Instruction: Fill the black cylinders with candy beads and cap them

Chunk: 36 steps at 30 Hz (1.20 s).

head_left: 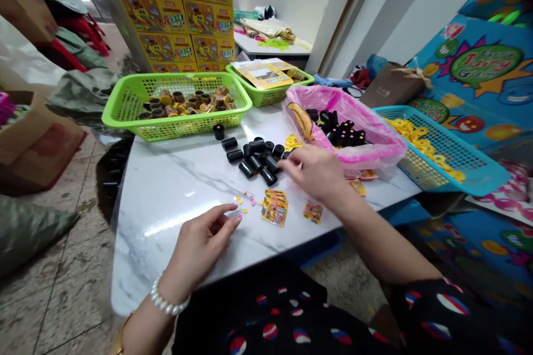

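Note:
My left hand [204, 241] rests low over the table, thumb and forefinger apart, holding nothing I can see. Just beyond its fingertips lie several tiny pink and yellow beads [252, 200]. My right hand [314, 172] reaches into the near edge of a pile of black plastic cylinders [255, 163]. Its bent fingertips close at the end of one black cylinder [272, 164]. Between the hands lies a fanned stack of small printed orange cards [275, 208], with another card [313, 212] under my right wrist. Yellow plastic rings [292, 142] sit behind my right fingers.
A green basket [187, 125] of wrapped cylinders stands at the back left, another green basket [266, 99] behind. A pink-rimmed, plastic-lined basket [387, 150] holds black pieces. The blue basket [483, 169] at right holds yellow rings. Stacked yellow boxes [166, 14] rise behind.

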### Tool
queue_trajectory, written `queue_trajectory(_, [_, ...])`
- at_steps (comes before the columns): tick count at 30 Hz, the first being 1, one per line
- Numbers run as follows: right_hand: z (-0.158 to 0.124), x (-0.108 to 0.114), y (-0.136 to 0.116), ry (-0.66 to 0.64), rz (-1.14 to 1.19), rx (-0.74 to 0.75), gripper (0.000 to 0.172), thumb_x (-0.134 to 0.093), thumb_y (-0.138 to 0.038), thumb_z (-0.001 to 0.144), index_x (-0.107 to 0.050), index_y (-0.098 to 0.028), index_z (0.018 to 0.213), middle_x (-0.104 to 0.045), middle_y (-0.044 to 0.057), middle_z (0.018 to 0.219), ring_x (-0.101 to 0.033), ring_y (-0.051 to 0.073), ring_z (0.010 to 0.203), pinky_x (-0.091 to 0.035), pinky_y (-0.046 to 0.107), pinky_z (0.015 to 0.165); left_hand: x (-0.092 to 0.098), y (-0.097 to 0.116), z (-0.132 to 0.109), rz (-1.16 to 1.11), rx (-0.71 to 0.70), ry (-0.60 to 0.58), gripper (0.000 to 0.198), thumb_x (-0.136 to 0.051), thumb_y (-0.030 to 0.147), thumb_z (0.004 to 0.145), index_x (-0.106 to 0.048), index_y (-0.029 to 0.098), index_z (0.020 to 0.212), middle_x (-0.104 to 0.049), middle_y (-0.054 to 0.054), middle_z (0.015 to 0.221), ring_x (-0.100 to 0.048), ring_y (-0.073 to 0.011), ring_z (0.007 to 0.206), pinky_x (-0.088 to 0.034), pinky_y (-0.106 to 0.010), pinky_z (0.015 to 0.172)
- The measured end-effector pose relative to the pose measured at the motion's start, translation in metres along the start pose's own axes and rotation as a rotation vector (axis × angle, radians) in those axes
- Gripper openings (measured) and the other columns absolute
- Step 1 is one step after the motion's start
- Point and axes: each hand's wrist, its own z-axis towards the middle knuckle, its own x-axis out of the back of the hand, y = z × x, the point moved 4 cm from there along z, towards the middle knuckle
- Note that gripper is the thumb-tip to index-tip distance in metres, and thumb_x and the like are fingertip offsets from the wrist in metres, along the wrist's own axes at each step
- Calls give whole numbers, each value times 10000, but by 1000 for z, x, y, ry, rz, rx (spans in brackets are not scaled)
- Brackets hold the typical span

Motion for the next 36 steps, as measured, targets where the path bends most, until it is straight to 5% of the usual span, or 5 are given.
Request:
queue_trajectory(6, [-28, -49, -46, -229, -205, -74, 207, -569, -350, 869, -608, -174, 971, -699, 68, 833, -651, 236, 692, -352, 300, 557, 5, 15, -11, 167, -311, 202, 243, -624, 322, 885, -693, 195, 1080, -671, 4, 751, -592, -101, 602, -499, -235, 625])
queue_trajectory(14, [-37, -7, -79, -310, 509, 119, 202, -642, -367, 843, -619, -188, 933, -699, 4, 814, -626, 129, 658, -418, 230, 603, 12, 42, -28, 384, -611, 363, 459, -659, 209, 861, -548, 190, 1305, -626, -111, 1157, -591, -232, 1041, -508, -372, 898])
queue_trajectory(17, [-44, -14, -88, -365, 702, 118, 211, -655, -373, 861, -651, -193, 970, -712, -6, 821, -623, 104, 639, -444, 213, 612, 11, 29, -30, 347, -569, 354, 359, -642, 197, 877, -583, 180, 1230, -660, -90, 1088, -600, -215, 997, -498, -364, 902])
queue_trajectory(23, [-59, -49, -91, -346, 367, 193, 103, -645, -233, 867, -717, -188, 924, -698, 55, 924, -644, 170, 834, -459, 270, 736, 19, -13, -43, 314, -327, 345, 233, -597, 242, 910, -592, 161, 1128, -668, -88, 1035, -608, -218, 978, -495, -374, 893])
queue_trajectory(36, [-75, -59, -110, -421, 430, 334, 197, -539, -235, 922, -694, -168, 821, -659, 46, 776, -617, 140, 720, -456, 247, 685, 19, -14, -51, 255, -423, 378, 328, -610, 155, 863, -572, 147, 1189, -688, -88, 1034, -590, -228, 1020, -497, -404, 910])
